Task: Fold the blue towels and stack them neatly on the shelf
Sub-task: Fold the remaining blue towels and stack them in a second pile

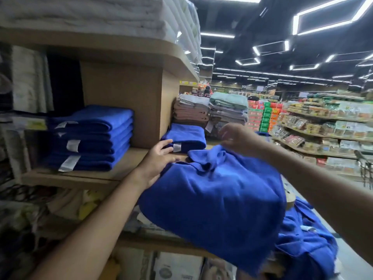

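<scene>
A loose blue towel [218, 201] hangs over the front edge of the wooden shelf [131, 164]. My left hand [159, 160] lies flat on the shelf with its fingers spread, touching the towel's left edge. My right hand [236, 138], blurred, hovers just above the towel's bunched top corner; whether it grips the cloth is unclear. Behind the towel sits one folded blue towel [185, 136]. A stack of several folded blue towels [90, 138] stands at the shelf's left. More unfolded blue towels [304, 239] lie in a heap lower right.
A wooden divider [129, 102] separates the blue stack from the shelf's right end. White towels [90, 15] fill the shelf above. Brown, grey and green folded towels [212, 112] stand behind. A store aisle with stocked shelves [323, 130] and a cart [365, 168] lie to the right.
</scene>
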